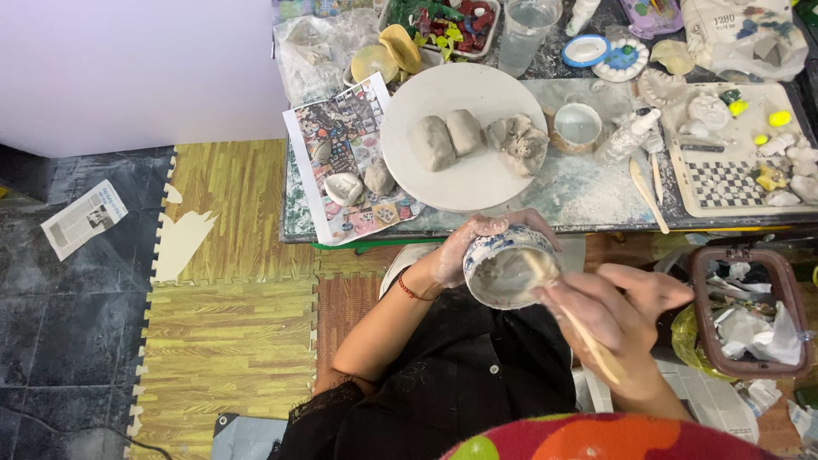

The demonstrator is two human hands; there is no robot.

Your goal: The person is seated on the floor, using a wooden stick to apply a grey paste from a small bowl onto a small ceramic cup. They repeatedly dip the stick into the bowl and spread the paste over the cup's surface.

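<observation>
Holding a small blue-and-white bowl (509, 266) just above the lap, left hand (464, 247) fingers wrapping round its side. Gripping a wooden stick (573, 317) in the right hand (615, 313), fingers closing tight, tip dipping into grey wet clay inside. Further off, sitting on the worktop (579, 192): a big white plate (464, 136) carrying clay lumps (452, 138).

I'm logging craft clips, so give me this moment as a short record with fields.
left hand: left hand cups the patterned bowl from the side
right hand: right hand grips a wooden stick dipped into the bowl
bowl contents: pale grey slurry
table: round white board bearing three grey clay lumps
beside person: brown bin of paper scraps
</observation>
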